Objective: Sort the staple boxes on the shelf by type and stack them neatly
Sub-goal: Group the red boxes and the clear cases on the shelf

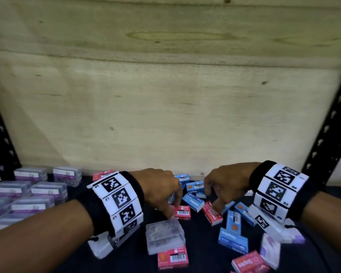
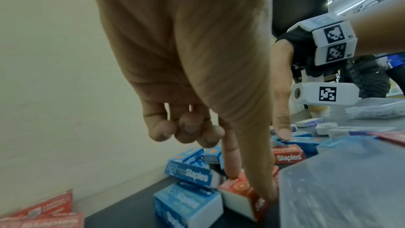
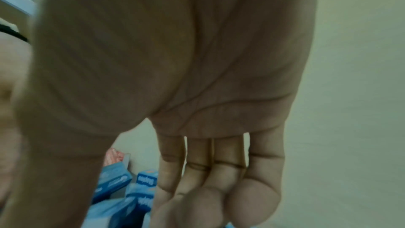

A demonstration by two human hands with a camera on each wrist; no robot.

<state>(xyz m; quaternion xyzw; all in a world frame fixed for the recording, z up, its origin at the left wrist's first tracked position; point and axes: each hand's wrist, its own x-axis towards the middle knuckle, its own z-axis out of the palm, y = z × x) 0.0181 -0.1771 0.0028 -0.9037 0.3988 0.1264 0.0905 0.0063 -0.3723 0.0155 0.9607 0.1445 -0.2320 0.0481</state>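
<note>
Red and blue staple boxes lie jumbled on the dark shelf (image 1: 202,251). My left hand (image 1: 172,212) reaches down into the pile; in the left wrist view its thumb and index finger pinch a red staple box (image 2: 241,191), the other fingers curled. In the head view the same red staple box (image 1: 183,212) lies flat under that hand. My right hand (image 1: 211,200) hovers over the pile with nearly straight fingers (image 3: 219,202), holding nothing. Its thumb tip (image 2: 284,134) touches a blue box (image 2: 300,140) behind another red box (image 2: 288,156).
A clear plastic case (image 1: 164,236) sits just in front of my left hand. Several purple-labelled clear cases (image 1: 32,194) stand in rows at the left. More blue boxes (image 1: 232,240) and red boxes (image 1: 172,257) lie near the front. A plywood back panel (image 1: 165,115) and black uprights (image 1: 327,134) bound the shelf.
</note>
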